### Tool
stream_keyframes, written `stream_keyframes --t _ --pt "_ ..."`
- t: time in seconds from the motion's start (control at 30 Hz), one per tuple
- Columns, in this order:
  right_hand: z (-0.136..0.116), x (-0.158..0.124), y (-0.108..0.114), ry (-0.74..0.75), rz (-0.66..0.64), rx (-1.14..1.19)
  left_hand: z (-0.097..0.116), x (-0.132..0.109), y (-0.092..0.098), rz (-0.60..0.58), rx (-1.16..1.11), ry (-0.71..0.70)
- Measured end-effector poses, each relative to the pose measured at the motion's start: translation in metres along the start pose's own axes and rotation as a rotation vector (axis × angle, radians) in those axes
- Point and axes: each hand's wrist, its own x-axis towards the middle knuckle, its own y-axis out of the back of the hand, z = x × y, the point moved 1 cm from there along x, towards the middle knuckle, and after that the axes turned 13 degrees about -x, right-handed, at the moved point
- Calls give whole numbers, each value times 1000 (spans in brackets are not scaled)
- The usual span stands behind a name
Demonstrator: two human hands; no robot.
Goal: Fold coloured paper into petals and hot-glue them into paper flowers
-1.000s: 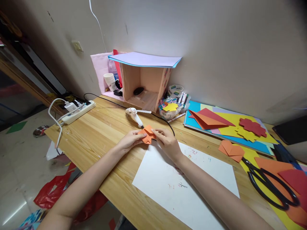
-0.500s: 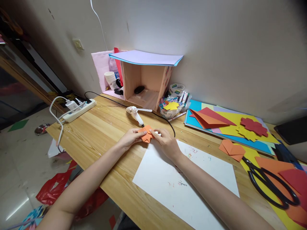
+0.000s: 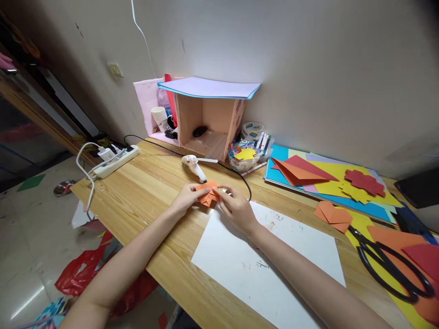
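An orange folded paper piece (image 3: 208, 197) is held just above the wooden table, near the top left corner of a white sheet (image 3: 274, 256). My left hand (image 3: 187, 197) grips its left side, thumb on top. On its right side, the thumb and fingers of my right hand (image 3: 236, 205) are pressed together on the paper. Right behind the piece lies a white glue gun (image 3: 195, 168), its dark nozzle close to the paper. Another orange folded piece (image 3: 332, 215) rests to the right, by the black scissors (image 3: 391, 265).
A cardboard box (image 3: 209, 114) stands at the wall, beside paper cups (image 3: 159, 118) and a tub of scraps and markers (image 3: 247, 157). Coloured paper (image 3: 291, 183) is stacked at the right. A power strip (image 3: 118, 162) lies at the left edge; a black cable crosses behind.
The orange piece has turned slightly between my hands, and my right fingers have shifted on its right side. The whole view has moved a little.
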Motion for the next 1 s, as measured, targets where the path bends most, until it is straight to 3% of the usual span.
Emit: stream_keyframes --t 0.13,0.3,0.47,0.67,1.0 --pt "3 2 2 -287 -9 365 0 0 -1 -32 89 -62" --pt "10 2 -4 -404 -142 610 -2 -4 -9 -135 297 -113" --pt "12 1 -8 -439 -177 642 -5 -8 -14 -189 424 -155" --pt "11 2 -7 -469 -146 613 -10 -4 -12 -200 384 -120" --pt "9 3 -5 -442 -205 595 -6 -9 -17 -253 402 -99"
